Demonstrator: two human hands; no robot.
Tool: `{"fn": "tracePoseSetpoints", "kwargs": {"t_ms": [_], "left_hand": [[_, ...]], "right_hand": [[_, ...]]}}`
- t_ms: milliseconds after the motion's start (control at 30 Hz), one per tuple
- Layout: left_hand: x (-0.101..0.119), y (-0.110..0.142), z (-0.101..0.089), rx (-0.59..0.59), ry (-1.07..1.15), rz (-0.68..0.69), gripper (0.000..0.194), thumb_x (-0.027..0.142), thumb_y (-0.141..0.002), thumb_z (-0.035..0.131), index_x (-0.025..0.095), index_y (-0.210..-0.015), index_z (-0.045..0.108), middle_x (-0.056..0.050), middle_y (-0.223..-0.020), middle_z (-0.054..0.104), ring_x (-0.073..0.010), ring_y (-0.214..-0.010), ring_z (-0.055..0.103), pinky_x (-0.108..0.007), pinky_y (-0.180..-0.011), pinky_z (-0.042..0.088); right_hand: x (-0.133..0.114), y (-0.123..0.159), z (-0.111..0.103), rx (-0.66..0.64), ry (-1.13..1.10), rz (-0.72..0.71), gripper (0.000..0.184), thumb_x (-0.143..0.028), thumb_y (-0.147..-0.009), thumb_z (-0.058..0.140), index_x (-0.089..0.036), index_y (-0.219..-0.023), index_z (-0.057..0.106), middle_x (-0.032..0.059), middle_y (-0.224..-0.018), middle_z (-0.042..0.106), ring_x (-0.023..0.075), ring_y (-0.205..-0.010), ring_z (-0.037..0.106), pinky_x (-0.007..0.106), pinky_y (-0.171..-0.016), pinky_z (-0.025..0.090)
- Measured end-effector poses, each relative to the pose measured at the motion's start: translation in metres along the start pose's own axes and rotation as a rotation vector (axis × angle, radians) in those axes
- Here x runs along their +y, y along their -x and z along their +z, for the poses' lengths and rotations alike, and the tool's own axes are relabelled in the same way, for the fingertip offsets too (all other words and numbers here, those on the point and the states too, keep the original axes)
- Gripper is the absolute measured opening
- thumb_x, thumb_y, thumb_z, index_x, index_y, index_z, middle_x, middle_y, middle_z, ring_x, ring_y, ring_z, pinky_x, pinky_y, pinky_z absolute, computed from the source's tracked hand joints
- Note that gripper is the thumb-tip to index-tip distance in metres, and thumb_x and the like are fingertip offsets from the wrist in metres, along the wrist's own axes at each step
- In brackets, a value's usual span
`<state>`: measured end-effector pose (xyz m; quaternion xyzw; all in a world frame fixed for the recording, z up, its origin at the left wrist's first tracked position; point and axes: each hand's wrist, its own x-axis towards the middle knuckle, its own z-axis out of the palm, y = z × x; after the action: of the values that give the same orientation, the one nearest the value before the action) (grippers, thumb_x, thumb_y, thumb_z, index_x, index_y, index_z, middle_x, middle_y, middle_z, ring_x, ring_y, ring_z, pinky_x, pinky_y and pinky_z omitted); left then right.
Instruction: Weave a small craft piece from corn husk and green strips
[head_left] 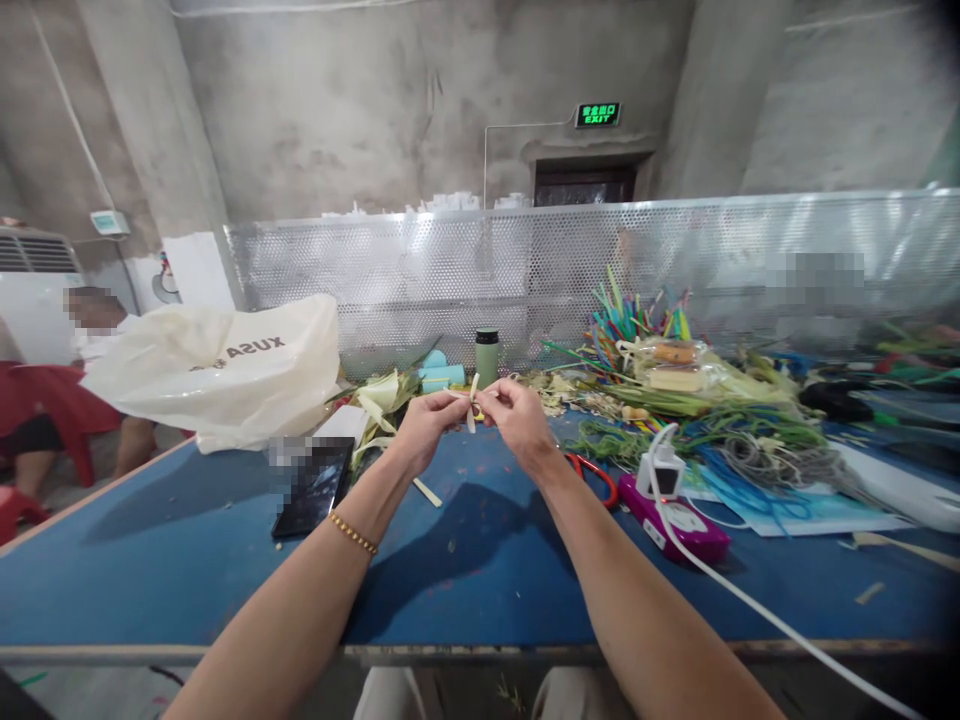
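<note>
Above the blue table, my left hand (427, 428) and my right hand (516, 412) meet, fingertips pinched close together. Between them is a small piece made of pale, flat plant-leaf strips (472, 402), with one strip standing upright and another crossing it sideways. Both hands grip this piece, one from each side. A gold bead bracelet (354, 532) circles my left wrist. Just behind the hands stands a green bottle with a black lid (487, 358). On the table below my left hand lies a loose pale strip (427, 492).
A white plastic bag (247, 370) and a dark tablet (315, 490) lie to the left. On the right are red-handled scissors (596, 478), a purple power strip (675, 525) with a white charger (661, 468), its cable (765, 610), and tangled cords (780, 470). A person (97, 320) sits far left.
</note>
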<state>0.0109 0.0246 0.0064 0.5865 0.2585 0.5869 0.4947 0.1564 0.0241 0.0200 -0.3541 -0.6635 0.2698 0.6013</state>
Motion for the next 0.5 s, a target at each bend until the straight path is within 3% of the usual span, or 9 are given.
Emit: {"fn": "tracePoseSetpoints", "kwargs": {"t_ms": [133, 233, 500], "left_hand": [[0.0047, 0.0015, 0.0036, 0.011, 0.041, 0.022, 0.011, 0.023, -0.066, 0.072, 0.012, -0.064, 0.071, -0.005, -0.069, 0.067, -0.0121, -0.062, 0.052, -0.027, -0.06, 0.035], [0.007, 0.0029, 0.0069, 0.03, 0.096, 0.013, 0.01, 0.023, -0.065, 0.072, 0.013, -0.065, 0.072, -0.006, -0.073, 0.069, -0.013, -0.063, 0.054, -0.027, -0.06, 0.035], [0.0023, 0.0017, 0.0036, -0.004, 0.006, 0.028, 0.026, 0.036, -0.07, 0.075, 0.012, -0.066, 0.07, -0.007, -0.066, 0.065, -0.0114, -0.058, 0.052, -0.025, -0.056, 0.034]], "right_hand": [[0.0005, -0.0002, 0.0006, -0.029, -0.045, 0.04, 0.022, -0.037, -0.074, 0.058, -0.019, -0.061, 0.054, -0.0016, -0.053, 0.054, 0.0121, -0.048, 0.05, 0.025, -0.05, 0.041], [0.002, -0.0011, 0.001, -0.028, -0.059, 0.066, 0.027, -0.04, -0.075, 0.056, -0.019, -0.059, 0.054, -0.0007, -0.055, 0.055, 0.012, -0.047, 0.05, 0.026, -0.049, 0.041], [0.0055, -0.0004, 0.0033, -0.021, 0.046, 0.03, 0.029, -0.042, -0.077, 0.057, -0.02, -0.058, 0.052, -0.0004, -0.052, 0.054, 0.0128, -0.047, 0.05, 0.025, -0.047, 0.04]]}}
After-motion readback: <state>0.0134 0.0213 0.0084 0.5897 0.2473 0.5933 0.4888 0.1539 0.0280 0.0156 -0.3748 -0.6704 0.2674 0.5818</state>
